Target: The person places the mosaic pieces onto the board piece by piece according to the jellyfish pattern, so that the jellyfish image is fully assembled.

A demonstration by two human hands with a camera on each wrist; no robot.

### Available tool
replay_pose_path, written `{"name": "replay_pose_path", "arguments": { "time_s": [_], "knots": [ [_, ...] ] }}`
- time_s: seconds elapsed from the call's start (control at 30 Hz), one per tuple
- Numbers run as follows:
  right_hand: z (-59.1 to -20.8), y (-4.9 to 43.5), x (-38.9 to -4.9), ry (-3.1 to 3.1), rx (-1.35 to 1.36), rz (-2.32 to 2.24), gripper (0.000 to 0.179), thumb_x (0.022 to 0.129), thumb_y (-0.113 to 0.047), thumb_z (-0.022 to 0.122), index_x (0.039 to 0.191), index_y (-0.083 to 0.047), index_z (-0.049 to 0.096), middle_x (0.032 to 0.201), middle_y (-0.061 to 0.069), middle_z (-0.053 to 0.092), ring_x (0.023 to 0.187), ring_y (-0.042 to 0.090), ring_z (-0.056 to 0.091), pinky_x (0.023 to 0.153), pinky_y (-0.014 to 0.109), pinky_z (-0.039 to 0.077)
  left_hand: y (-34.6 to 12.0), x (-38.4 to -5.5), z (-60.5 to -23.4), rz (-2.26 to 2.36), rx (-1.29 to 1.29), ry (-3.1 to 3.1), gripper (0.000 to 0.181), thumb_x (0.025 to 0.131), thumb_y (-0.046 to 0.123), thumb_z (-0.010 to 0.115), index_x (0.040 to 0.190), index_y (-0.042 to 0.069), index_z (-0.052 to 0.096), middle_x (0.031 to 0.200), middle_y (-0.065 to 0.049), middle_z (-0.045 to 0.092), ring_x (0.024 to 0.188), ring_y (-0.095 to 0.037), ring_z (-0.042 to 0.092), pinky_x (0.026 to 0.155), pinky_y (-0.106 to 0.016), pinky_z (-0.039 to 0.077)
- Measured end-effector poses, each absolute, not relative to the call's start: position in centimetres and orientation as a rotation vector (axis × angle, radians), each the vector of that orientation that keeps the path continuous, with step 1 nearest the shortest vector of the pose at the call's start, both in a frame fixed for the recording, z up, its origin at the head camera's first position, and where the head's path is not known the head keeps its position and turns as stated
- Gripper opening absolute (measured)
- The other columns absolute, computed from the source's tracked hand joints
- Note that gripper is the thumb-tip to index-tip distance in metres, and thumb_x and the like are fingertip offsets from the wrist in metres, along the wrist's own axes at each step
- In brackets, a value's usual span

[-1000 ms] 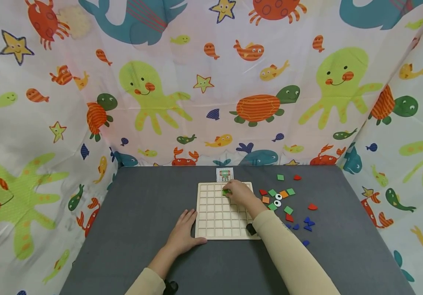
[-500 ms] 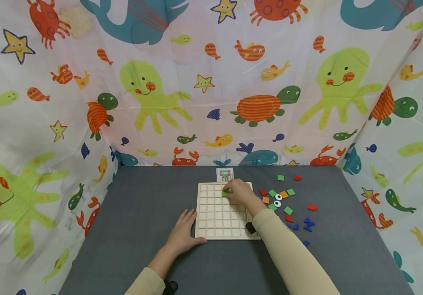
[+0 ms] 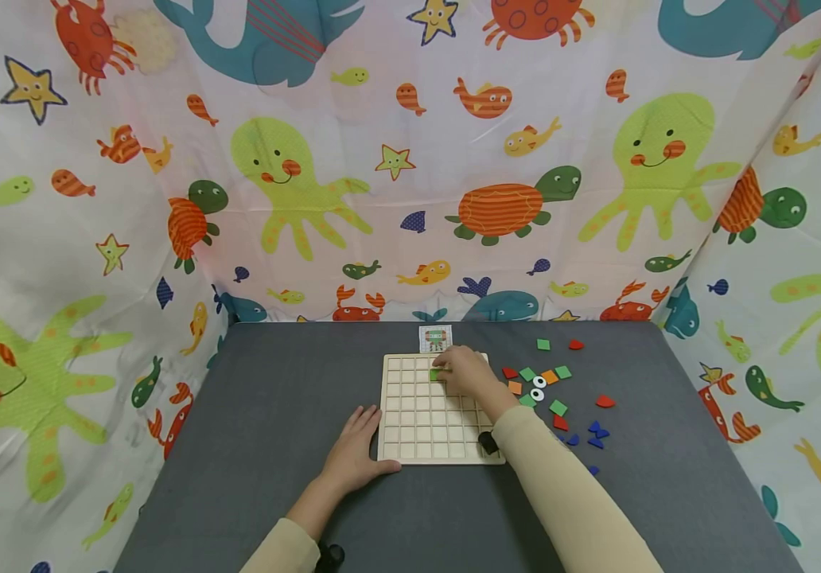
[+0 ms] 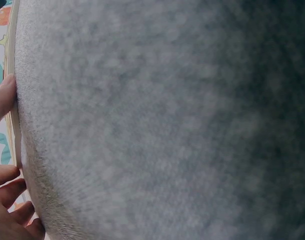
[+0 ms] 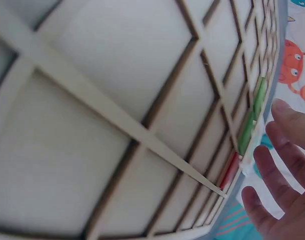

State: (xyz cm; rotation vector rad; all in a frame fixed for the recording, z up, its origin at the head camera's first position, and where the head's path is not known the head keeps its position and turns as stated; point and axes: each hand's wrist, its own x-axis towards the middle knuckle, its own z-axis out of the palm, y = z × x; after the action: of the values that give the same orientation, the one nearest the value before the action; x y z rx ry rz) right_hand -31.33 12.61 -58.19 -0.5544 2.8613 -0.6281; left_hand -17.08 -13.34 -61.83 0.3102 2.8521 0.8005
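A pale wooden grid board (image 3: 410, 436) lies on the dark grey table. My left hand (image 3: 353, 455) rests at its left side, fingers straight along the edge and thumb at the near-left corner. My right hand (image 3: 466, 372) hovers over the board's far rows, right beside a green square tile (image 3: 434, 375) in a cell. In the right wrist view, two green tiles (image 5: 246, 134) and a red piece (image 5: 229, 170) sit in cells along the far edge, partly hidden from the head view. The right fingers (image 5: 278, 182) there are spread, with nothing between them.
A small printed picture card (image 3: 435, 338) lies just beyond the board. Right of the board are scattered green squares (image 3: 558, 407), orange squares (image 3: 515, 388), white rings (image 3: 538, 394), red pieces (image 3: 605, 401) and blue pieces (image 3: 596, 442). A sea-animal curtain (image 3: 396, 239) surrounds the table.
The right fingers have eased slightly off the green tiles, and one green tile now shows flatter in its cell. The left hand and the board have stayed in place.
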Motion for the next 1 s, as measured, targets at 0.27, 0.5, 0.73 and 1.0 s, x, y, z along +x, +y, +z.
{"name": "replay_pose_path", "arguments": {
  "time_s": [0.27,0.5,0.73,1.0],
  "knots": [
    [-56.5,14.0,-29.6,2.931,-0.582,-0.752,0.026,0.095,-0.02,0.072,0.121,-0.016,0.075,0.115,0.002,0.07,0.106,0.024,0.065,0.093,0.051,0.051,-13.2,-17.1,-61.8,0.79,0.307,2.859,0.108,0.074,0.057,0.084,0.157,0.007,0.037,0.164,-0.01,0.033,0.154,-0.034,0.021,0.115,-0.056,0.035],
    [-55.6,16.2,-27.5,2.983,-0.556,-0.798,0.027,0.096,-0.02,0.072,0.122,-0.014,0.074,0.113,0.003,0.07,0.103,0.024,0.066,0.085,0.045,0.055,-13.3,-17.0,-61.7,0.809,0.318,2.863,0.107,0.075,0.056,0.085,0.157,0.006,0.037,0.163,-0.011,0.033,0.154,-0.036,0.021,0.115,-0.056,0.035],
    [-55.4,18.8,-25.3,3.019,-0.477,-0.927,0.029,0.093,-0.018,0.074,0.121,-0.01,0.074,0.113,0.009,0.069,0.098,0.029,0.065,0.077,0.044,0.055,-13.4,-16.9,-61.7,0.819,0.317,2.867,0.108,0.074,0.055,0.085,0.157,0.006,0.037,0.163,-0.012,0.034,0.154,-0.036,0.022,0.115,-0.057,0.035],
    [-55.7,22.0,-23.2,3.084,-0.336,-0.967,0.032,0.092,-0.024,0.076,0.121,-0.011,0.074,0.116,0.008,0.07,0.096,0.028,0.067,0.074,0.045,0.056,-13.2,-16.8,-61.6,0.818,0.31,2.857,0.108,0.074,0.056,0.085,0.157,0.007,0.036,0.163,-0.011,0.034,0.154,-0.036,0.022,0.114,-0.058,0.036]
  ]
}}
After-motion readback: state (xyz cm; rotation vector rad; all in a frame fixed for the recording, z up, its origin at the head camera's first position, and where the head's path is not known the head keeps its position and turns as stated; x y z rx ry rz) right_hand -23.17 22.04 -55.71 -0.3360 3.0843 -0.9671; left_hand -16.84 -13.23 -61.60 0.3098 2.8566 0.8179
